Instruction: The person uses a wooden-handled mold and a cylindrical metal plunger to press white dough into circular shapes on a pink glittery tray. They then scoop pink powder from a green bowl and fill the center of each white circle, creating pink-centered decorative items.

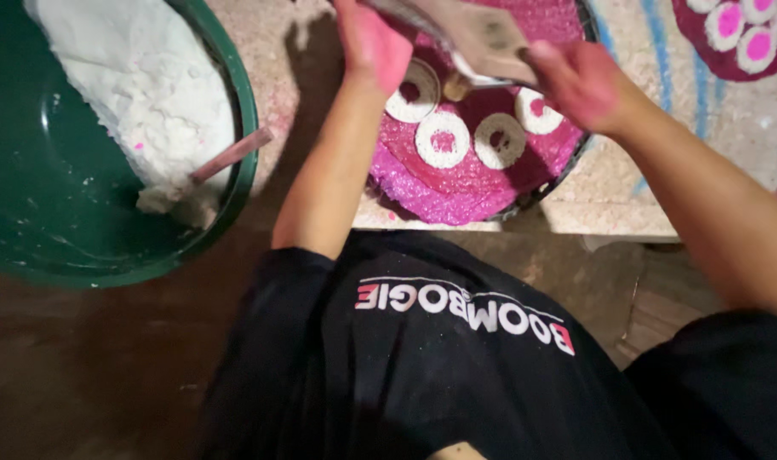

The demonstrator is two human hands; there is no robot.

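2 pink-stained hands, right hand (580,81) clamped on scoop (482,38), left hand (373,41) loosely open by white ring (412,89)

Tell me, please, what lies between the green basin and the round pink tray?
In the head view, the left forearm crosses that stretch, above a strip of pale, powder-dusted table. The green basin holds white powder and a stick; the pink tray carries white rings.

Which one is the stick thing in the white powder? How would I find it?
Look for the big green basin at the far left, half filled with a heap of white powder. At the basin's right rim, a thin pinkish-brown stick slants out of the powder. It is the only long, straight thing there; the white rings lie on the pink round tray.
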